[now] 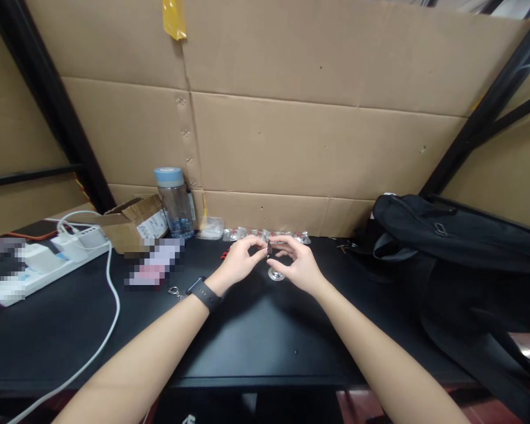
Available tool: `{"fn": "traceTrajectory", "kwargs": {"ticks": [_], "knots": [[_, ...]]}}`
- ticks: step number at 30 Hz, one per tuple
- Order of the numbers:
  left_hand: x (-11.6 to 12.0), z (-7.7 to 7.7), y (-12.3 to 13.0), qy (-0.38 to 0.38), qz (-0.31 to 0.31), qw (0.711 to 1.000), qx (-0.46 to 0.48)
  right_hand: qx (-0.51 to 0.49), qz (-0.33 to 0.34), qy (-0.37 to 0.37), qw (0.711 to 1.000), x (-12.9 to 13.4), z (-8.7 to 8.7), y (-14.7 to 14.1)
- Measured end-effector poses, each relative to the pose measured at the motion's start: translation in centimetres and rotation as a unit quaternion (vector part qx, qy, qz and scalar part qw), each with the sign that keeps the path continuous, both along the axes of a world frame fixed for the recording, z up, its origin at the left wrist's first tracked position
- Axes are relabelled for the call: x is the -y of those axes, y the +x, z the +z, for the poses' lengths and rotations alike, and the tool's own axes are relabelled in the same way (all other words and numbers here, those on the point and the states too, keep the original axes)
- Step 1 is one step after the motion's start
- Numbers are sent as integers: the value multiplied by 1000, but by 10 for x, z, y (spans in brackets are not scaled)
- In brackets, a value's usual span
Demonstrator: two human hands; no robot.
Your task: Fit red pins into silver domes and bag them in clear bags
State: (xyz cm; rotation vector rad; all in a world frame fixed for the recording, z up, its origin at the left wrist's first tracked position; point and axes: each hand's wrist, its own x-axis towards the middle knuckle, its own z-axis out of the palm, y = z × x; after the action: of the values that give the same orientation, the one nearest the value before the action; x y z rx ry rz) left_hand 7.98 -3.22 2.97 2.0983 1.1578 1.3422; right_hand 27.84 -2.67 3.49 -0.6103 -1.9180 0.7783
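We see a small dark piece (269, 248) midway between the left hand (242, 260) and the right hand (301, 266), off to the right of the one and the left of the other, its long axis looking roughly upright; the left thumb and forefinger seem pinched on its left side, while the right thumb and forefinger curve round from the right, their tips spread one above the other, and we cannot tell whether they grip it or only touch it; a clear round item (275, 274) shows just below the piece, beside the right thumb, so the right hand is the nearer to it, and that thumb partly covers it from our view; on the far side we have a row of small clear packets (305, 237), with a red item (225, 254) just left of the left hand; nearer and further left on the worktop (265, 347) lies a metal key ring (174, 291), and a black backpack (459, 253) fills the right side, well apart from the hands; nothing we see stands between the hands except the piece itself
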Motion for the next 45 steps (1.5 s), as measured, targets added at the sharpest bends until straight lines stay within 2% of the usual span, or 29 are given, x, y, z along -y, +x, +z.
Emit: {"fn": "traceTrajectory", "kwargs": {"ticks": [5,8,13,20,24,29,32,38,45], "knots": [[7,2,3,9,54,998,-35,-3,-8,-5,1000,-2,-3,-1],[11,3,7,21,81,996,-45,-19,-8,-34,999,-4,-5,-2],[13,4,11,30,88,995,-32,-65,-17,-86,994,-7,-6,-2],[12,4,10,12,107,993,-36,-58,-14,-100,993,-8,-8,-2],[10,2,9,6,82,996,-22,-58,-14,-99,993,-8,-8,-2],[7,0,9,-20,17,999,34,-62,-18,-102,993,-9,-7,-2],[6,-3,11,-19,8,996,83,-65,-12,-104,992,-10,-7,-1],[1,-9,11,-64,-10,984,168,-61,23,-115,991,-10,-6,-1],[6,-3,14,-128,-50,957,255,-50,35,-95,994,-8,-4,1]]}}
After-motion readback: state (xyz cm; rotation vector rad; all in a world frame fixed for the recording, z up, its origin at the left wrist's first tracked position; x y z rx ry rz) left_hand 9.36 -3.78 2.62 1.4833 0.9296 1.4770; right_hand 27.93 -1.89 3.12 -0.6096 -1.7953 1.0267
